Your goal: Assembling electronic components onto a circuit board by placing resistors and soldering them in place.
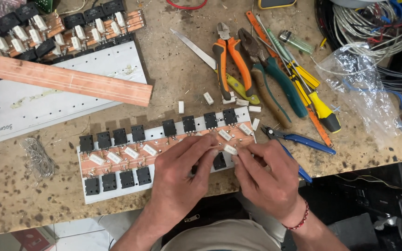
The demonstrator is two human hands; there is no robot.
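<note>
While both hands meet low at the centre of a worn wooden workbench [177,79], the left hand [182,169] rests its fingertips on a copper strip board [117,160], fingers curled closed and pinching near a small white block resistor [230,149]. The right hand [268,174], at about three o'clock from the left, also pinches that resistor between thumb and forefinger. The board lies on a grey metal plate [117,195] lined with black square transistors [138,133] along its twelve o'clock and six o'clock edges. At two o'clock from the hands lie blue-handled cutters [303,141], orange-handled pliers [231,58], green-handled pliers [275,76] and a yellow screwdriver [319,104]. At ten o'clock sits a second, longer copper strip [68,80].
</note>
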